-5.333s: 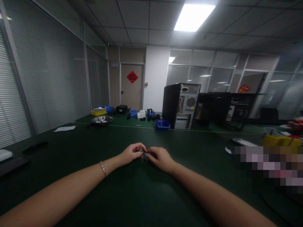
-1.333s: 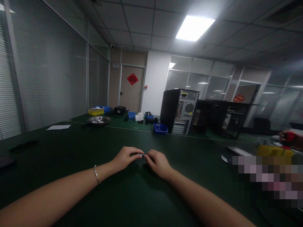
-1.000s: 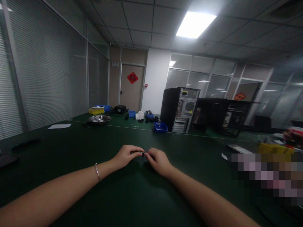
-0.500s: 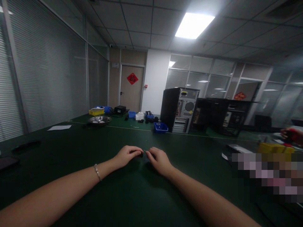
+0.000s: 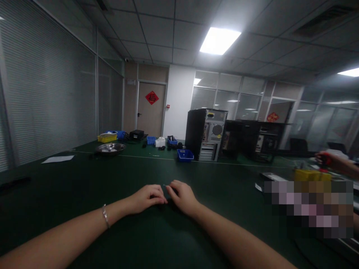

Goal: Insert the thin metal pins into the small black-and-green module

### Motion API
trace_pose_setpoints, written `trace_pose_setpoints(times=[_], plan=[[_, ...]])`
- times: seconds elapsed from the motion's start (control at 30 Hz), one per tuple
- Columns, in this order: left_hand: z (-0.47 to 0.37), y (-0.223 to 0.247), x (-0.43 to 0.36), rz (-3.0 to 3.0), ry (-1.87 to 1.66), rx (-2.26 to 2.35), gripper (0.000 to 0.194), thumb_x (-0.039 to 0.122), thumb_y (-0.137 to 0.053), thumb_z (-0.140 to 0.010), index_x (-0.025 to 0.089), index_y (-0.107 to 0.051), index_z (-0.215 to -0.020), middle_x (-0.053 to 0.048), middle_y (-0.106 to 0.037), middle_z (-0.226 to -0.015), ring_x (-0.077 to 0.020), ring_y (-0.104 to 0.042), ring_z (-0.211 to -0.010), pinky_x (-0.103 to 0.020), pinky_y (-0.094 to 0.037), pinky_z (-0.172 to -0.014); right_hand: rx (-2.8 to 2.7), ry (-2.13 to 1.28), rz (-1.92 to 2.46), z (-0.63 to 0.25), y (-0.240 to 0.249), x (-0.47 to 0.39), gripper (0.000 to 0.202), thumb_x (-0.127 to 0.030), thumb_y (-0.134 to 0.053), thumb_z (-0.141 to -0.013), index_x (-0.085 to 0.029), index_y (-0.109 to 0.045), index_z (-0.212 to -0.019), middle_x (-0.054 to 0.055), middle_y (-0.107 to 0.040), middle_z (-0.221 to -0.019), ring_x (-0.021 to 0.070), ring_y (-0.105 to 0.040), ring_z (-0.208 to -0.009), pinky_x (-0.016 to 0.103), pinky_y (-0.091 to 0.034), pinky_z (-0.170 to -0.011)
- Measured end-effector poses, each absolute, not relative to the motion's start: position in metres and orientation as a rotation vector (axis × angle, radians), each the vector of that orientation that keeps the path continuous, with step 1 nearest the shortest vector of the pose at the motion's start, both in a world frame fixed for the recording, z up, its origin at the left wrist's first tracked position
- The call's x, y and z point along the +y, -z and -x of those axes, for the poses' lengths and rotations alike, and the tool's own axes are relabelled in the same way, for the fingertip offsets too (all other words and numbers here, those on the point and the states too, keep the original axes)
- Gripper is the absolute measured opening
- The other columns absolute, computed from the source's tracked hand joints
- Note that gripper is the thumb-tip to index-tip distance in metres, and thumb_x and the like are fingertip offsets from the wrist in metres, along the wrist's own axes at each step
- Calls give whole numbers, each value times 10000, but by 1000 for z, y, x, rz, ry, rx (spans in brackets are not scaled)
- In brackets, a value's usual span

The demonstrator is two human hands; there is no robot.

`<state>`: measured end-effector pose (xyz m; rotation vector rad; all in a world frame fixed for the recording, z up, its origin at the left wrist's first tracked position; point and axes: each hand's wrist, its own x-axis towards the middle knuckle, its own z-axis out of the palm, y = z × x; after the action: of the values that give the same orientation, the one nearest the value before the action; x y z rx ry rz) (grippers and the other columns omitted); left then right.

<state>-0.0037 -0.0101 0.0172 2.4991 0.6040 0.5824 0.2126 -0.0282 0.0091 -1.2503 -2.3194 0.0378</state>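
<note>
My left hand (image 5: 148,198) is low over the green table (image 5: 134,239), its thumb and fingers closed together; whatever is between them is hidden. Close on its right, my right hand (image 5: 182,196) pinches a tiny thin item (image 5: 165,185) whose tip shows at the fingertips, too small to name. A narrow gap separates the two hands. A bracelet (image 5: 105,216) circles my left wrist.
Ahead stand a blue bin (image 5: 185,155) and a black computer tower (image 5: 196,130). At the back left are a metal bowl (image 5: 110,148), a paper sheet (image 5: 58,159) and a yellow tray (image 5: 107,138). Another person's hand (image 5: 322,158) is over a yellow box (image 5: 311,175) at right.
The camera view has shifted a little. My left hand has turned, its fingers now pointing lower, and the dark item that showed at its fingertips is out of sight. My right hand keeps its pinch.
</note>
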Motion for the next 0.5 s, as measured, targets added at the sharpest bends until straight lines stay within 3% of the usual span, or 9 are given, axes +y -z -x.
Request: trace_pose_setpoints(times=[0.33,0.5], plan=[[1,-19,-18,-2603,-666,683,188,263,-511,-1011,174,-667,-1067,-62,-673,-1108,-244,-620,-1056,-461,-479,-939,-2331,-56,1250,-211,-7,-26,165,-286,-573,-994,-152,-656,-1044,48,-689,-1026,179,-679,-860,367,-571,-776],[2,-21,-22,-2606,-729,896,206,347,-549,-982,160,-633,-998,-44,-640,-981,-230,-615,-927,-406,-493,-824,-2339,-94,1255,-213,-8,-25,173,-293,-574,-993,-152,-652,-1057,50,-685,-1035,184,-676,-870,373,-569,-780]])
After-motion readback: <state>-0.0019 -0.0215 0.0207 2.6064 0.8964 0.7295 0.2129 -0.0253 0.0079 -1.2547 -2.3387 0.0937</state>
